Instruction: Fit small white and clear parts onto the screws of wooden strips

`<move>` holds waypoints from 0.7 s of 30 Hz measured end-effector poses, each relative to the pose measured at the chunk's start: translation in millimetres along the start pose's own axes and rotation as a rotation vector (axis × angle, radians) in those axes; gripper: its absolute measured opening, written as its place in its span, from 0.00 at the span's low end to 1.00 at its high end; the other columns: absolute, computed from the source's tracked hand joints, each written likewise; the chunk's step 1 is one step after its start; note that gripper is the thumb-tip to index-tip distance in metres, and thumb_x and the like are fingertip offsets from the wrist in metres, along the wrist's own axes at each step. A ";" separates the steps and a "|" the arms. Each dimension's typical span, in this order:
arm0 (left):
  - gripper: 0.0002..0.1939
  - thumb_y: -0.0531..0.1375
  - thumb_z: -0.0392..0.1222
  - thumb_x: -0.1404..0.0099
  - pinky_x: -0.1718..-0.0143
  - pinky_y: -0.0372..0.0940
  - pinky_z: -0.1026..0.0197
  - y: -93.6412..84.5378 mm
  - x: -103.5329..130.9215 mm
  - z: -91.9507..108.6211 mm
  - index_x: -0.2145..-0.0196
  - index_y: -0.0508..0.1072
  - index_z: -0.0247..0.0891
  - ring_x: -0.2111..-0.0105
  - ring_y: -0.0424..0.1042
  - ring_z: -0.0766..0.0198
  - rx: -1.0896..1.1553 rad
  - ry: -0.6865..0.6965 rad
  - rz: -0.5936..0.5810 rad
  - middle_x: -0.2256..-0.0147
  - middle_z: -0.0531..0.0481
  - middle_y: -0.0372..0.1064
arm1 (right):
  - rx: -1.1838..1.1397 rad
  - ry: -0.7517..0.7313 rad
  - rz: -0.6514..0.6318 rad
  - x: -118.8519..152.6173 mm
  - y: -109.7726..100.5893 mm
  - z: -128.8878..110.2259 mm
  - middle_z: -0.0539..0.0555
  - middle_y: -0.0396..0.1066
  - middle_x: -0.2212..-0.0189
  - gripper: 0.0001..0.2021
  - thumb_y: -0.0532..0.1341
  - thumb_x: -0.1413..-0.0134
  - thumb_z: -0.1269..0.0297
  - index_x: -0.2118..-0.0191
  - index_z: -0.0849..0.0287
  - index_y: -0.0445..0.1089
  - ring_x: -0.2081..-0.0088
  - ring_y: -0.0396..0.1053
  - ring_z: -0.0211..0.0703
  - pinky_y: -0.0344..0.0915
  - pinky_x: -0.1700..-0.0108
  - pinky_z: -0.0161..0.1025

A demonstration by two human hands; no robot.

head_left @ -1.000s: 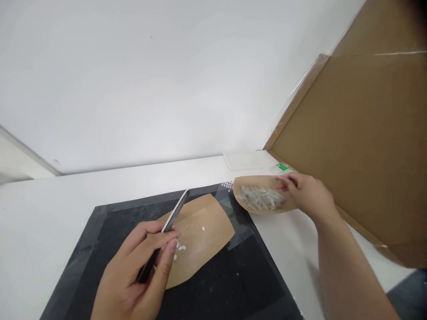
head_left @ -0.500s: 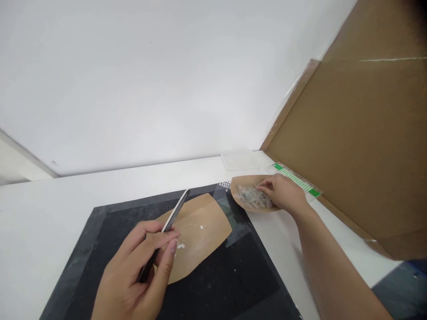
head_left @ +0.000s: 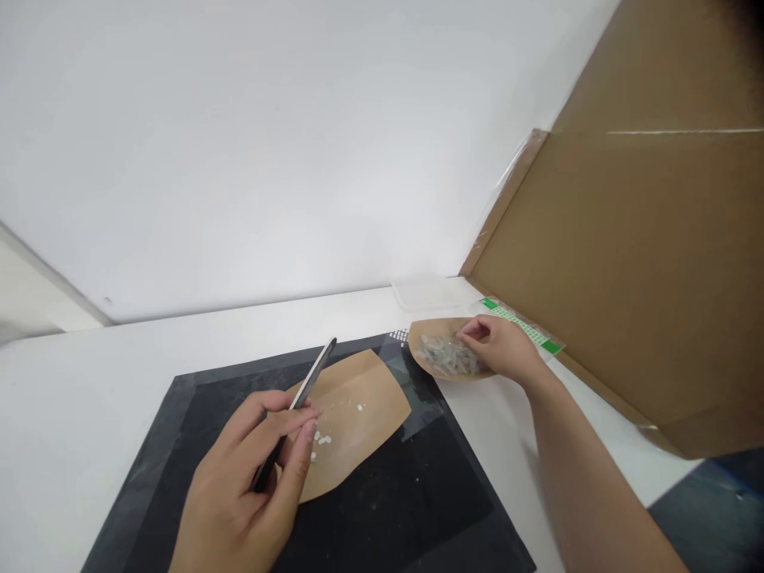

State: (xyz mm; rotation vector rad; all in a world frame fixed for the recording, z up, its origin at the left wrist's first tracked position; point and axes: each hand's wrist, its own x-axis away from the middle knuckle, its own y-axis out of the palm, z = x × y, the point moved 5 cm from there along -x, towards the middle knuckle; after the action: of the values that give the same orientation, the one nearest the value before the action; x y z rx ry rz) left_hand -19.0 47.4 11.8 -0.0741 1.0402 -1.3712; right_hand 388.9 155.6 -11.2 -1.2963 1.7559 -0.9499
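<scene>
Clear pieces (head_left: 450,356) heaped in a curved brown dish (head_left: 425,328), just beside the far right corner of the black mat (head_left: 382,517), on the white table (head_left: 137,362). Right hand (head_left: 507,348) over the heap, thumb and forefinger brought together at the far side of the pieces; impossible to tell from here about any piece in the pinch. Left hand (head_left: 239,469) closed round a slim dark tool (head_left: 311,383) with a white edge, fingertips pinched in front, with contents too small to make out. Beneath and beyond those fingertips, a flat brown sheet (head_left: 373,378) on the mat, with small white bits (head_left: 324,439) on top. To work well, probably best to tease out one piece at a time, take hold near an end, lift straight up and avoid dragging neighbours over the rim. Keep the tool steady and clear of the loose bits, and keep the wrist off the dish. Compared with the earliest frame: right hand now in over the pieces rather than up at the dish's right side, green-marked strip (head_left: 522,322) behind now far more exposed, left hand and tool in nearly the same pose.
</scene>
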 end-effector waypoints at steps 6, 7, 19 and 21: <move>0.07 0.61 0.42 0.27 0.73 0.71 0.68 1.2 0.6 -0.8 0.55 0.79 0.42 0.54 0.79 0.58 0.004 0.039 0.001 0.52 0.44 0.71 | -0.096 -0.047 -0.037 4.0 -1.9 -1.6 0.51 0.79 0.70 0.07 0.64 0.50 0.60 0.66 0.56 0.74 0.70 0.74 0.42 0.65 0.70 0.35; 0.07 0.61 0.41 0.27 0.74 0.71 0.68 1.3 0.8 -1.1 0.55 0.79 0.42 0.54 0.79 0.57 0.002 0.040 0.001 0.52 0.44 0.71 | -0.106 -0.052 -0.047 4.4 -1.3 -1.2 0.51 0.78 0.72 0.07 0.64 0.50 0.60 0.66 0.56 0.74 0.72 0.73 0.41 0.64 0.72 0.34; 0.09 0.60 0.40 0.27 0.77 0.69 0.69 0.2 -0.7 2.3 0.54 0.80 0.39 0.62 0.80 0.61 0.005 0.052 0.015 0.52 0.41 0.71 | -0.115 -0.093 -0.058 4.1 -1.5 1.9 0.50 0.77 0.71 0.14 0.62 0.50 0.62 0.58 0.56 0.80 0.73 0.70 0.41 0.62 0.73 0.35; 0.09 0.60 0.39 0.27 0.75 0.71 0.68 0.2 -0.8 3.0 0.54 0.80 0.39 0.63 0.80 0.62 0.023 0.051 0.023 0.52 0.41 0.71 | -0.102 -0.088 -0.061 4.0 -2.0 2.9 0.50 0.76 0.73 0.13 0.62 0.51 0.61 0.59 0.56 0.80 0.75 0.69 0.41 0.61 0.74 0.35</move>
State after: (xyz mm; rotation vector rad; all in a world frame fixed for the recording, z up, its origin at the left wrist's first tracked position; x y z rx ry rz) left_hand -16.8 46.5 13.9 -0.0105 1.0642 -1.3698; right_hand 391.4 151.0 -11.3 -1.4414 1.7252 -0.8333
